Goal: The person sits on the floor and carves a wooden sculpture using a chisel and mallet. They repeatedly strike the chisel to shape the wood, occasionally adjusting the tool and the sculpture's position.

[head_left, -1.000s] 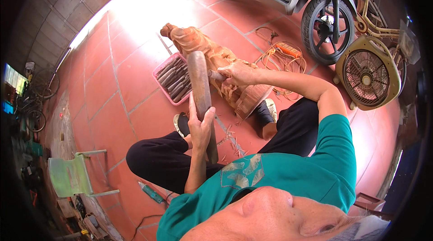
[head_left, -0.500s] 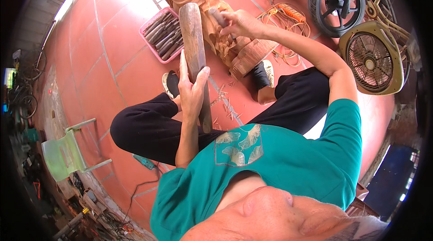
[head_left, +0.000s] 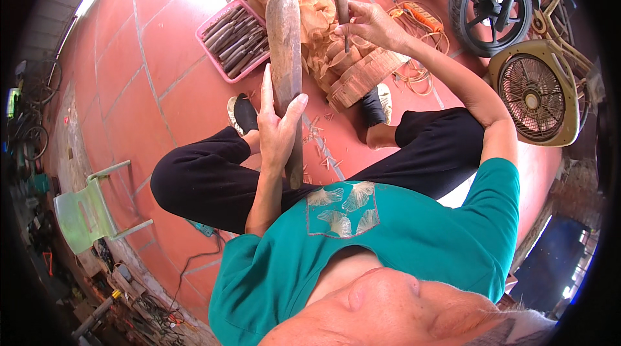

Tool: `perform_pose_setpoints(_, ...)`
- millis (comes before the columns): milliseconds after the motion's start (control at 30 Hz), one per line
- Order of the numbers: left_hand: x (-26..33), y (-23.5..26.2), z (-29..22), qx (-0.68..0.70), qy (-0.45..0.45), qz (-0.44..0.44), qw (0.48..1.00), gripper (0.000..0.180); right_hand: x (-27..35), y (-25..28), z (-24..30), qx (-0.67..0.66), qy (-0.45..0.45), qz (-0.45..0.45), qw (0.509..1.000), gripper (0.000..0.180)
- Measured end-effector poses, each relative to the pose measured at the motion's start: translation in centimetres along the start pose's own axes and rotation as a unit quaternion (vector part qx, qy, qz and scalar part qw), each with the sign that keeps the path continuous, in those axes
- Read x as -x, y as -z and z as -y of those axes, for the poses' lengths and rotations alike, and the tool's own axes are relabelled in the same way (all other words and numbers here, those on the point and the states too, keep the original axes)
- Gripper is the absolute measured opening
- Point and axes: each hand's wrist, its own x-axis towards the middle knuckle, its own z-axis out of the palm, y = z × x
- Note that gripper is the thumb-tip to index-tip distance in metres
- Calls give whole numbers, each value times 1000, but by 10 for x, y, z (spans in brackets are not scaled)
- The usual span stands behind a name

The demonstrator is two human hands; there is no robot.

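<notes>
My left hand (head_left: 279, 133) is wrapped round a long wooden mallet (head_left: 284, 35), a flat-sided club whose wide end points away from me. In my right hand (head_left: 376, 26) a wood chisel (head_left: 340, 3) stands almost upright between thumb and fingers, handle end up and narrow blade down. The chisel is over a large carved wooden figure (head_left: 315, 12), which lies on the floor between my feet, its thick base (head_left: 369, 77) toward me. Whether the blade touches the wood I cannot tell. Beside the figure, a pink basket (head_left: 231, 78) holds several more chisels (head_left: 236, 38).
Wood chips (head_left: 318, 142) lie scattered on the red tiles. An orange power strip (head_left: 424, 16) with coiled cable, a box fan (head_left: 532, 97) and a motorbike wheel (head_left: 490, 6) are at the right. To the left stands a green chair (head_left: 84, 216), with a cord (head_left: 187, 265) nearby.
My right hand has turned the chisel from a slant to nearly upright and shifted it slightly right. The mallet stays in my left hand. The whole view has shifted a little.
</notes>
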Motion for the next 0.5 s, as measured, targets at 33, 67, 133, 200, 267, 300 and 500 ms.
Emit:
perform_pose_setpoints(33, 0, 0, 0, 0, 0, -1, 1000, 79, -1, 0, -3, -11, 0, 7, 1000, 26)
perform_pose_setpoints(67, 1, 0, 0, 2, 0, -5, 1000, 79, -2, -1, -4, -20, 0, 15, 1000, 26)
perform_pose_setpoints(133, 1, 2, 2, -10, -13, -13, 1000, 77, -5, -3, -2, -8, 11, 10, 1000, 25)
perform_pose_setpoints(200, 0, 3, 7, -31, -35, -23, 999, 74, -7, -2, -2, 5, 15, 10, 1000, 26)
perform_pose_setpoints(267, 0, 3, 3, -6, -25, -15, 1000, 76, -10, -1, -4, 15, 19, 10, 1000, 27)
perform_pose_setpoints(300, 0, 4, 2, 6, -20, -11, 1000, 78, -10, -1, -4, 26, 23, 9, 999, 28)
perform_pose_setpoints(500, 0, 5, 7, 15, -35, -21, 999, 78, -12, 1, -1, 46, -1, 24, 999, 34)
